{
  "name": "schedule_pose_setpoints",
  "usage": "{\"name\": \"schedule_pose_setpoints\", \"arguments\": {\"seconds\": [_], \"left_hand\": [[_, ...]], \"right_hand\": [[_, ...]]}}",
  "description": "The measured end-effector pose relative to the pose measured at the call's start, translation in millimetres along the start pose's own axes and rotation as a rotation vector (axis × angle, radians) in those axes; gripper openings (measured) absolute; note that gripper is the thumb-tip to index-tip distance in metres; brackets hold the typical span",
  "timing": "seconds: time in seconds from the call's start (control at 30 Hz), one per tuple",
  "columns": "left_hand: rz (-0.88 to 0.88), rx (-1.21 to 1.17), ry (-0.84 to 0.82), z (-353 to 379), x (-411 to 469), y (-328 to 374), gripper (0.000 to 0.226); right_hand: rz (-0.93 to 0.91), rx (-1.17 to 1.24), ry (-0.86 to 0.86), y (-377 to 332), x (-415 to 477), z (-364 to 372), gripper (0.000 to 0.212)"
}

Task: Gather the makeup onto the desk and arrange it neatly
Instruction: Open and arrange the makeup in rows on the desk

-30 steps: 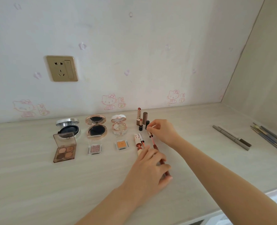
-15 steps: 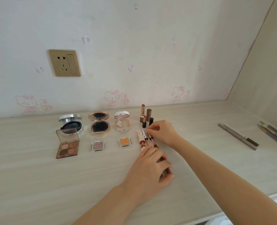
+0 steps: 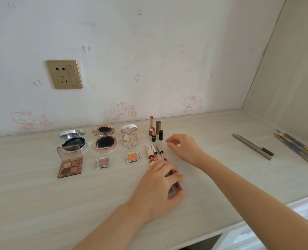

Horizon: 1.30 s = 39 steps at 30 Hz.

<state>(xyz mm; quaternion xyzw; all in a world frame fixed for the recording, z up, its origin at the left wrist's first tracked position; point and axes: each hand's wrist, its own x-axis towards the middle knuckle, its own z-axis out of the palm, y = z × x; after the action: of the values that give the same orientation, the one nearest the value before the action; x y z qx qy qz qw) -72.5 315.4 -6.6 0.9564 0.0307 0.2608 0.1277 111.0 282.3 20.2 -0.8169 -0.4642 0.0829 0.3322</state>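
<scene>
Risk: your left hand (image 3: 158, 184) curls round the lip gloss tubes (image 3: 154, 151), right hand (image 3: 184, 148) hovers empty, fingers loosely bent, near your upright lipsticks (image 3: 152, 126), and a brush could topple them

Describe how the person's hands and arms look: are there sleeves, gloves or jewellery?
Both arms are bare as far as the frame shows: no sleeve on the left forearm or the right forearm. The left hand and the right hand wear no gloves, and I see no ring, watch or bracelet. Nail details are too small to tell.
</scene>
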Motion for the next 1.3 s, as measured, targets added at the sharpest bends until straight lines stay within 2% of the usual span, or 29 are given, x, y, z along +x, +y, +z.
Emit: {"name": "schedule_pose_setpoints", "arguments": {"seconds": [0.33, 0.43, 0.6, 0.73, 0.93, 1.2, 1.3], "left_hand": [[-0.011, -0.022, -0.036, 2.3, 20.3, 7.1, 0.034], [-0.009, -0.060, -0.093, 10.6, 45.2, 16.8, 0.026], [-0.008, -0.113, -0.203, 42.0, 97.3, 34.8, 0.030], [0.010, -0.085, -0.293, 71.5, 141.1, 51.2, 0.035], [0.018, -0.041, -0.325, 110.6, 187.6, 60.9, 0.045], [0.030, -0.046, -0.320, 141.5, 234.7, 61.7, 0.050], [0.074, -0.004, -0.383, 149.3, 247.2, 57.8, 0.053]], "right_hand": [[-0.013, -0.215, 0.062, 63.8, -91.1, -62.1, 0.025], [0.013, -0.282, 0.087, 82.3, -112.3, -82.4, 0.026], [0.075, -0.312, 0.171, 116.1, -132.3, -113.9, 0.024], [0.095, -0.328, 0.259, 142.8, -136.8, -132.2, 0.022], [0.095, -0.366, 0.344, 173.4, -126.7, -148.9, 0.020], [0.178, -0.466, 0.346, 191.8, -110.4, -152.5, 0.024], [0.190, -0.486, 0.350, 195.0, -105.6, -150.7, 0.026]]}}
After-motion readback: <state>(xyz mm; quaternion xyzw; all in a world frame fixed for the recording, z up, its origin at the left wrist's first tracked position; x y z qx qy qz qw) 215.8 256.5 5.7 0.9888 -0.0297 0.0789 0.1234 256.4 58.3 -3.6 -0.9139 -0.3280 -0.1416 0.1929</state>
